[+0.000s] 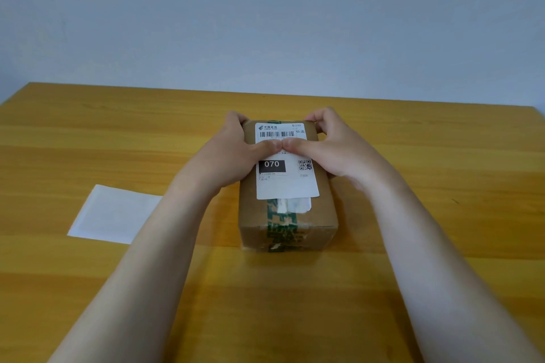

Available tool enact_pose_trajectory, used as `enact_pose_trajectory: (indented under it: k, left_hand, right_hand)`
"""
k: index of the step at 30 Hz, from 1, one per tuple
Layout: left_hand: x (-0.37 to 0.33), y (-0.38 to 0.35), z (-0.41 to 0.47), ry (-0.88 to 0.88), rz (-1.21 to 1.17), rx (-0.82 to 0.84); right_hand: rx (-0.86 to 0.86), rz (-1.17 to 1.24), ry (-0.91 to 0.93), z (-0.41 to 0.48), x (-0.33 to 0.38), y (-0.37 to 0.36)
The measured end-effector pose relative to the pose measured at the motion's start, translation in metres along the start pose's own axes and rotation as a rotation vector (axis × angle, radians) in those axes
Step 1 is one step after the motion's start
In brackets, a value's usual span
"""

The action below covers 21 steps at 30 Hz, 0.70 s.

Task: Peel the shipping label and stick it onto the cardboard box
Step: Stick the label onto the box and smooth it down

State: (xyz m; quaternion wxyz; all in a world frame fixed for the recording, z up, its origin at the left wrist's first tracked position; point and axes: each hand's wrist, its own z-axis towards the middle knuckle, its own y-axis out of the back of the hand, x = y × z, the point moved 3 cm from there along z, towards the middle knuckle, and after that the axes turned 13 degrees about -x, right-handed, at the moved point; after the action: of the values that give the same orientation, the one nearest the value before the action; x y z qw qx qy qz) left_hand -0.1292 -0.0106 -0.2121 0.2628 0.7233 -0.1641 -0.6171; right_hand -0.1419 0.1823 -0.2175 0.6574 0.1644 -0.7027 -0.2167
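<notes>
Head view shows the shipping label (287, 186) lying flat atop the cardboard box (324, 209), likely thin, limp and crease-prone, while the left hand (230, 150) and right hand (330, 147) clasp the box's sides, thumbs meeting on the label's middle, best smoothed outward from there

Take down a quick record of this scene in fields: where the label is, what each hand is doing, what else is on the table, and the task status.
label: shipping label lies flat on top of the cardboard box
left: left hand grips the box's far left edge, thumb pressing the label's middle
right: right hand grips the far right edge, thumb meeting the left thumb
table: white backing sheet lies flat on the table, left of the box
box: green tape runs down the middle
status: label stuck on
</notes>
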Motion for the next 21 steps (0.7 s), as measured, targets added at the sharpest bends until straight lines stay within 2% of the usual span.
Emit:
enact_pose_trajectory:
  k: [12,21]
  left_hand:
    - [0.003,-0.004,0.003,0.033,-0.070,-0.106]
    - [0.010,-0.004,0.012,-0.004,-0.052,-0.187]
  right_hand:
    - [-0.148,0.028,0.016,0.009,-0.008,-0.006]
    - [-0.194,-0.008,0.042,0.012,-0.009,-0.005]
